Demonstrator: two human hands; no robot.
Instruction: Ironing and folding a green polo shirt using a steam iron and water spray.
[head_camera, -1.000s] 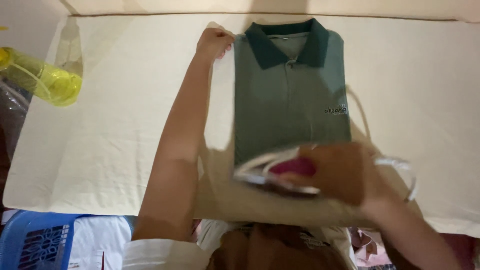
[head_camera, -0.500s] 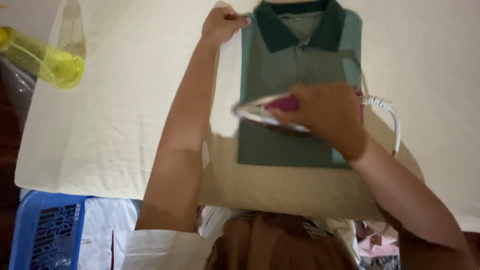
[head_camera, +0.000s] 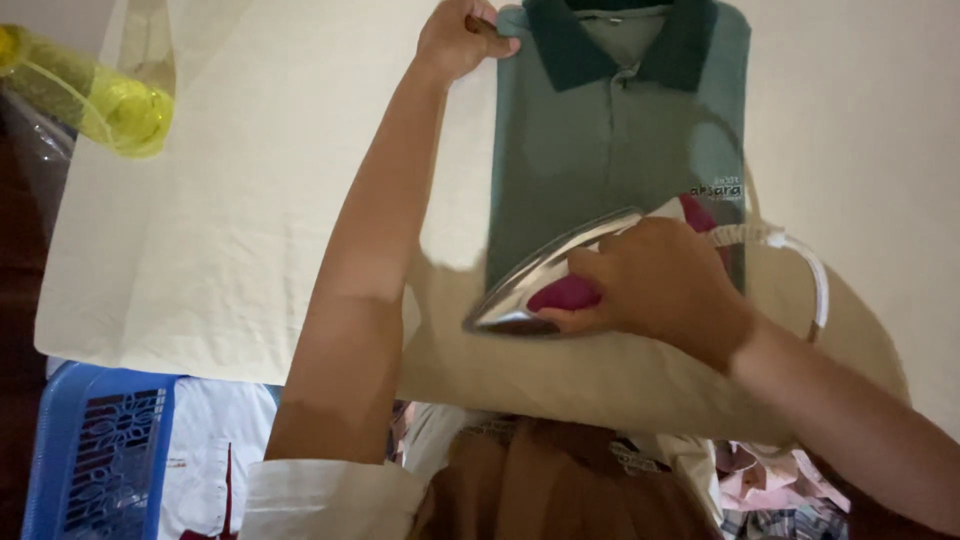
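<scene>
1. On the cloth-covered bench (head_camera: 250, 200), right of centre: one folded green polo shirt (head_camera: 600, 150), laid flat with its darker green collar toward the far edge and its front upward.
2. Iron (head_camera: 560, 275), bright metal soleplate with a pink handle, sitting on the lower part of the shirt and tilted, its pointed nose toward the near left.
3. Right hand (head_camera: 655, 280): grip closed around the pink handle, fingers wrapped under it and knuckles up.
4. White cord (head_camera: 800, 260), looping from the rear of the iron round to the right, over the shirt's edge and the cloth.
5. Left hand (head_camera: 460, 40): arm stretched across the cloth, fingers pinched shut on the shirt's upper left shoulder corner.
6. Cream cloth, creased, covering the whole bench top.
7. Yellow-green translucent bottle (head_camera: 90, 95), lying on its side at the far left edge, well apart from the shirt.
8. Blue plastic basket (head_camera: 95, 460), lattice-sided, below the bench's near left edge, with white fabric just beside it.
9. Brown garment (head_camera: 560, 490) and mixed patterned fabrics under the near edge, low in view.
</scene>
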